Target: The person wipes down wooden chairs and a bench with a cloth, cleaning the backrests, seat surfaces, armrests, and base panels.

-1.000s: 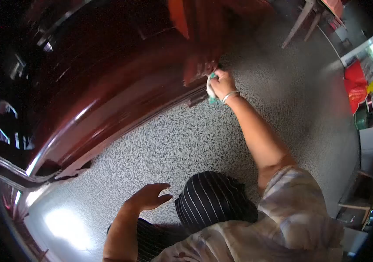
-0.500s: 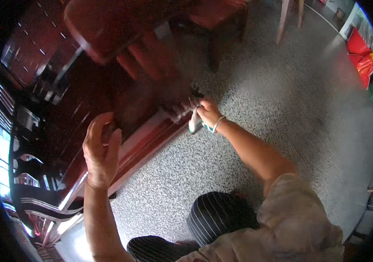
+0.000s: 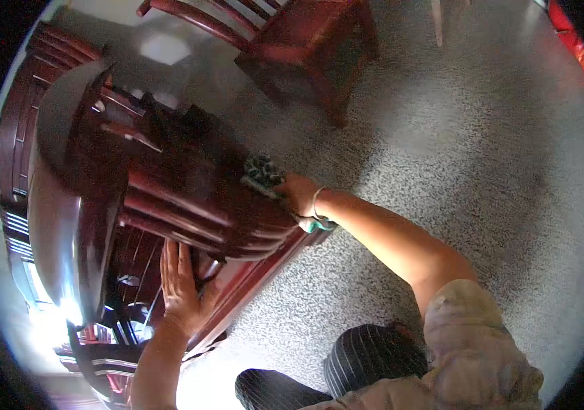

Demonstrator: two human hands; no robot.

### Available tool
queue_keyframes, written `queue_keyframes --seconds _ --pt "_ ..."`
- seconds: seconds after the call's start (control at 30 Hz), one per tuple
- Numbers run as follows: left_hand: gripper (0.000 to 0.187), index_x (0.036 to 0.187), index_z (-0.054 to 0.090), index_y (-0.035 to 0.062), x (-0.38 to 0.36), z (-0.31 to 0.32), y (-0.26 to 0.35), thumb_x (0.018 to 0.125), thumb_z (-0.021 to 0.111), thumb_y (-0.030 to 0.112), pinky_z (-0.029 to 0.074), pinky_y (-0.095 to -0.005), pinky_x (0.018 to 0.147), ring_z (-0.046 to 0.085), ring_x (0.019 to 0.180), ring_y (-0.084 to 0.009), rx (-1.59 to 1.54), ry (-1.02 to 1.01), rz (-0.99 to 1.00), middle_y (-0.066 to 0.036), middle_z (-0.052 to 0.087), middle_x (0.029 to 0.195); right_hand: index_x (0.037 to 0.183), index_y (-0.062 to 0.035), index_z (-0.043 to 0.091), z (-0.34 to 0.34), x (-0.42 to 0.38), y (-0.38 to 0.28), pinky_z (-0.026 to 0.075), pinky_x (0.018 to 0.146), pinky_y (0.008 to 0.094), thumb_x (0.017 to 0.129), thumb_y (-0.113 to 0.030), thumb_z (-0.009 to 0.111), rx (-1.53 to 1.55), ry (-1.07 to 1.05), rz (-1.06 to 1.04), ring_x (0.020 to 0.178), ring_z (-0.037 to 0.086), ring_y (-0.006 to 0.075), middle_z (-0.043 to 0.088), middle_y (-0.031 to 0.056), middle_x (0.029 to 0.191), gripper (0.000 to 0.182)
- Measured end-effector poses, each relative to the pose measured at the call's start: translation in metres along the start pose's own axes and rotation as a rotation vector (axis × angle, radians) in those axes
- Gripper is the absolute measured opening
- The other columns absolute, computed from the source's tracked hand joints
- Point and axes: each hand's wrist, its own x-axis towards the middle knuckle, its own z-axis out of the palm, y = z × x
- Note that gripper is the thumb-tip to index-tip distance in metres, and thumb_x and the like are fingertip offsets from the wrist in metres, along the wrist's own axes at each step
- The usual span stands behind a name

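Glossy dark red wooden furniture with curved slats and a broad rounded top fills the left side of the head view. My left hand lies against the wood below the slats, fingers extended and nothing in its grasp. At the far end of the slats, my right hand is closed on a cloth. A dark mottled part of the cloth sticks out beyond the fingers, and a white and green end hangs under the wrist. The right fingers are partly hidden.
A red wooden chair stands on the speckled floor ahead. Red bags sit at the upper right edge. My knees in striped trousers are bent close to the furniture's base rail.
The view has shifted, showing more of the slats and chair. My left hand has gone from raised and curled to resting on the wood. The cloth in my right hand now touches the slats' end.
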Motion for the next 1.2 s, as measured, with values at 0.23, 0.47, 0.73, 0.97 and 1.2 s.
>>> queue_keyframes --seconds 0.23,0.47,0.73,0.97,1.2 --pt "0.073 0.133 0.019 -0.0037 0.001 -0.006 0.006 0.084 0.042 0.045 0.021 -0.0489 0.099 0.025 0.122 -0.0440 -0.030 0.007 0.031 -0.029 0.022 0.133 0.111 -0.0007 0.053 -0.005 0.105 -0.018 0.040 0.089 0.0408 0.082 -0.014 0.047 -0.331 -0.186 -0.075 0.108 0.044 0.0366 0.041 0.0234 0.121 0.032" --pt "0.081 0.135 0.010 -0.0013 -0.003 -0.005 0.000 0.079 0.049 0.043 0.025 -0.0570 0.092 0.028 0.116 -0.0468 -0.023 -0.055 0.058 -0.030 0.017 0.133 0.125 -0.0081 0.041 0.029 0.196 -0.009 0.039 0.093 0.0412 0.082 -0.023 0.055 -0.122 0.007 0.117 0.125 0.025 0.0376 0.026 0.0214 0.135 0.048" --pt "0.085 0.128 0.027 -0.0024 -0.009 -0.006 -0.001 0.067 0.065 0.043 0.032 -0.0490 0.088 0.035 0.110 -0.0415 0.007 -0.094 0.002 -0.025 0.028 0.125 0.105 -0.0058 0.058 0.022 0.199 -0.004 0.027 0.101 0.0419 0.069 -0.017 0.064 -0.539 -0.046 -0.368 0.121 0.032 0.0306 0.043 0.0179 0.121 0.039" --pt "0.078 0.122 0.035 0.0014 -0.011 -0.004 0.004 0.062 0.070 0.038 0.036 -0.0465 0.081 0.042 0.100 -0.0364 0.066 -0.093 -0.026 -0.021 0.037 0.114 0.088 -0.0083 0.064 0.023 0.092 0.025 0.026 0.102 0.0441 0.065 -0.014 0.056 -0.374 -0.023 -0.793 0.102 0.050 0.0237 0.054 0.0120 0.099 0.025" --pt "0.073 0.124 0.032 0.0025 0.013 -0.009 0.009 0.067 0.066 0.033 0.033 -0.0500 0.087 0.045 0.101 -0.0384 0.011 -0.077 0.016 -0.021 0.043 0.114 0.090 -0.0075 0.063 0.039 0.203 0.013 0.024 0.101 0.0486 0.064 -0.014 0.059 -0.498 0.138 -0.534 0.106 0.048 0.0258 0.055 0.0125 0.102 0.027"
